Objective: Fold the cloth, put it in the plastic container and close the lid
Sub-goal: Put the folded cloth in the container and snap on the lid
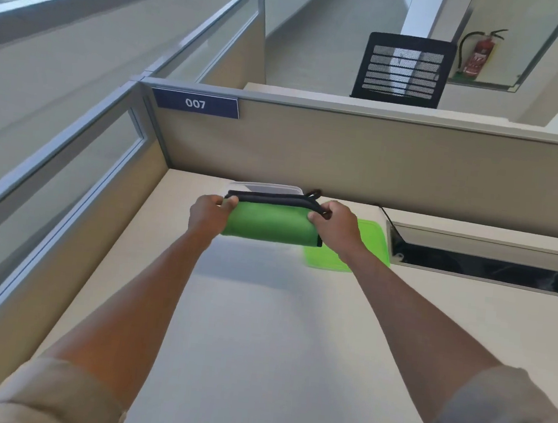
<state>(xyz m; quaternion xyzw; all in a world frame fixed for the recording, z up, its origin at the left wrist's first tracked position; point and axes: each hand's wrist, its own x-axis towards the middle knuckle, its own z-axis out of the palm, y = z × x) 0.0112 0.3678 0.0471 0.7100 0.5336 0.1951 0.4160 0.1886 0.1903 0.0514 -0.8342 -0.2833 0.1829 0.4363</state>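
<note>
I hold a folded green cloth (pixel 271 224) with a black border above the white desk, near its far edge. My left hand (pixel 209 213) grips its left end and my right hand (pixel 335 225) grips its right end. Just behind the cloth, the clear plastic container (pixel 266 188) stands against the partition, mostly hidden by the cloth. The green lid (pixel 371 241) lies flat on the desk to the right, partly under my right wrist.
A beige partition (pixel 379 160) labelled 007 closes the far side of the desk (pixel 275 331), and a glazed partition runs along the left. An open cable tray (pixel 485 264) is set in the desk at right. A black mesh chair (pixel 404 69) stands beyond.
</note>
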